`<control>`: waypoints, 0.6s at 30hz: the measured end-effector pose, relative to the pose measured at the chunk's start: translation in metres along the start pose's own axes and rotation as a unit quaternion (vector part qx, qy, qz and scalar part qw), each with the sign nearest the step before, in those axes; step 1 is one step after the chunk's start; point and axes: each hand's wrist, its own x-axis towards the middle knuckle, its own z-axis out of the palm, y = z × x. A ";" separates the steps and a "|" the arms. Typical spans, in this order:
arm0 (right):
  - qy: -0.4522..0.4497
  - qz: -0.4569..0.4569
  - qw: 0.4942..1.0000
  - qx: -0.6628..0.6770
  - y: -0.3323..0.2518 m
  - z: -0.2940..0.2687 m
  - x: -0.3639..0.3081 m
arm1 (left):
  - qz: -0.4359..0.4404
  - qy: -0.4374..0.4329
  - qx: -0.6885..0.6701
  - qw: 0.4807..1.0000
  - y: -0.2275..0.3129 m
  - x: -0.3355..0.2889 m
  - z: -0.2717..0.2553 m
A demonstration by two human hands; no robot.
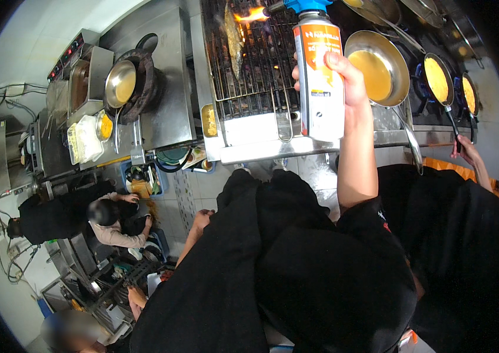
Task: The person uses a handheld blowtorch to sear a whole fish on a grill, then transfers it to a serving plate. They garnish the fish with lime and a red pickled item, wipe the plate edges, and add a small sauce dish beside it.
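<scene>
My right hand is wrapped round the can of a gas torch, which has a white and orange body and a blue head. From its nozzle a yellow-orange flame reaches left toward a long, browned fish. The fish lies on a wire rack over the dark grill. Low at my left side hangs my left hand, fingers curled in, nothing visible in it. It is beside my dark clothing, well away from the grill.
Right of the torch is a steel pan of yellowish liquid. Beyond it, a co-worker's hand grips a frying pan holding something yellow. A small pan rests on a round burner at left. Several people work lower left.
</scene>
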 end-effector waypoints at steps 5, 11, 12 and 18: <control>0.017 -0.012 1.000 0.020 0.005 0.008 -0.030 | -0.005 0.016 0.036 0.999 -0.048 0.047 0.001; 0.014 -0.013 1.000 0.013 0.009 0.017 -0.053 | 0.026 0.002 0.080 0.996 -0.004 0.024 -0.005; 0.020 -0.015 1.000 0.012 0.010 0.018 -0.056 | 0.024 0.005 0.074 0.997 -0.002 0.024 -0.004; 0.034 -0.019 0.999 0.012 0.013 0.026 -0.073 | 0.036 0.005 0.053 0.998 -0.015 0.039 -0.002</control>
